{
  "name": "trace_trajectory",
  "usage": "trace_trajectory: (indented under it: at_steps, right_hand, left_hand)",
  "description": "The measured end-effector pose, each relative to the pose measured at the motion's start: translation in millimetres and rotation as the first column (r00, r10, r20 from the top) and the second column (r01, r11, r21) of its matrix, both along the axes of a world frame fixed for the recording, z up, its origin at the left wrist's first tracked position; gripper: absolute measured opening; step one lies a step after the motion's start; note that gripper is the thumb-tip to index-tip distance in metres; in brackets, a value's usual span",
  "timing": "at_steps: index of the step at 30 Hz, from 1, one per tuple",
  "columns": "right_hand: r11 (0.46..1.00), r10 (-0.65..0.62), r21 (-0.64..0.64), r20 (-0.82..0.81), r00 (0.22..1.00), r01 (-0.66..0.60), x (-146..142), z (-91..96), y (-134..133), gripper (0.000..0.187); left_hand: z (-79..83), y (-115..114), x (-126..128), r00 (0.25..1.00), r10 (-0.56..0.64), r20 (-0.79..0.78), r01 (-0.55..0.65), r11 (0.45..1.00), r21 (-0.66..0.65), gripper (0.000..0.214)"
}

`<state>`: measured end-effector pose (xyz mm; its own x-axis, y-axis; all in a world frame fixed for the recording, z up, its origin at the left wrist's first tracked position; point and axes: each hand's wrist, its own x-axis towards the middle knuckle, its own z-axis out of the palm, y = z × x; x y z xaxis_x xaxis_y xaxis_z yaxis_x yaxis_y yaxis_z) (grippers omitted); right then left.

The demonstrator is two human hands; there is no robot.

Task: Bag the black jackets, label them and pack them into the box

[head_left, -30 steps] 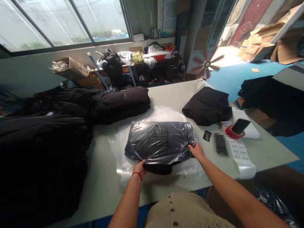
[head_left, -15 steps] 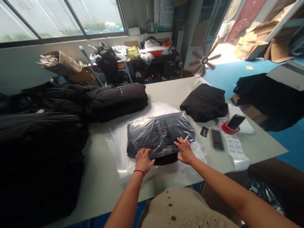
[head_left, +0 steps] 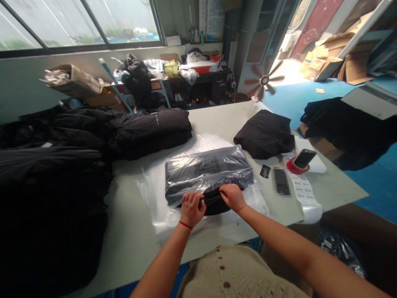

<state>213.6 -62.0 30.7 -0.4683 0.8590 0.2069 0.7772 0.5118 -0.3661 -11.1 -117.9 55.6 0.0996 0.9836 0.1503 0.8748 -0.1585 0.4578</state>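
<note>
A folded black garment (head_left: 215, 203) lies partly inside a clear plastic bag (head_left: 203, 165) with printed text, in the middle of the table. Its near edge sticks out of the bag's open side, facing me. At the left of that opening, my left hand (head_left: 192, 208) is closed, fingers curled over the bag's edge. My right hand (head_left: 233, 197) pinches the edge on the right, its fingertips turned inward. Exactly how much film or cloth each hand grips is partly hidden. Beneath the bag is a stack of flat clear bags (head_left: 159, 219).
Piles of black garments (head_left: 49, 207) cover the left side of the table (head_left: 130, 248). Another folded black garment (head_left: 265, 134) sits at the back right. Near it are a black tag (head_left: 265, 171), a phone (head_left: 281, 181), red tape (head_left: 297, 166) with another phone on it, and a label strip (head_left: 304, 192).
Both hands were spread on the bag and have closed at its near edge. The right hand moved left, nearer the left hand. The bag's edge is bunched back, baring more black cloth.
</note>
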Motion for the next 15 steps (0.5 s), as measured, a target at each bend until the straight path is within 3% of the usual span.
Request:
trace_trajectory:
  at_steps: [2, 4, 6, 9, 15]
  right_hand:
    - [0.997, 0.081, -0.019, 0.118, 0.99, -0.08, -9, -12.5, 4, 0.032]
    - [0.99, 0.138, -0.023, 0.211, 0.968, -0.136, -16, -23.0, 13, 0.052]
    - [0.982, 0.19, -0.034, 0.269, 0.944, -0.188, -19, -31.2, 25, 0.065]
    - [0.97, 0.242, -0.04, 0.3, 0.923, -0.242, -19, -38.2, 43, 0.059]
    - [0.928, 0.365, -0.055, 0.322, 0.873, -0.368, -17, -30.3, 67, 0.045]
  left_hand:
    - [-17.1, -14, 14, 0.972, -0.236, 0.009, 0.235, 0.963, -0.131, 0.028]
    - [-34.7, -20, 25, 0.941, -0.337, 0.005, 0.331, 0.922, -0.201, 0.039]
    - [-49.2, -20, 31, 0.942, -0.333, -0.038, 0.313, 0.916, -0.251, 0.053]
    - [-62.5, -15, 32, 0.945, -0.307, -0.115, 0.254, 0.907, -0.335, 0.065]
    - [-68.9, -10, 33, 0.944, -0.286, -0.166, 0.217, 0.914, -0.343, 0.056]
